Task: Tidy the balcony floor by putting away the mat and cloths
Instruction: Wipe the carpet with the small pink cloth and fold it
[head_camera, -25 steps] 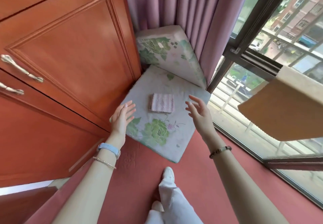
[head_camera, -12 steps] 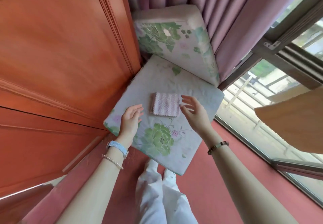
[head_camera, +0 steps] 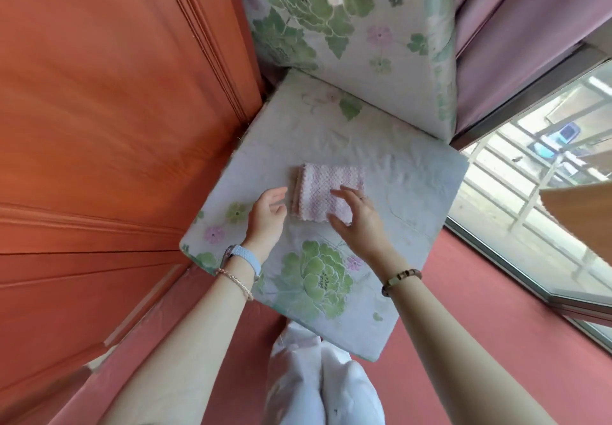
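Neither grip closed — right hand (head_camera: 359, 217) spread over the folded cloth (head_camera: 326, 186), left hand (head_camera: 267, 214) loose beside it.

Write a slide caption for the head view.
Left hand and right hand reach for the folded pink cloth on the floral mat.

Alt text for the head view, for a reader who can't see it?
A folded pink cloth lies on a floral mat; the right hand is spread over its near corner, the left hand open beside it. A wooden cabinet stands left.
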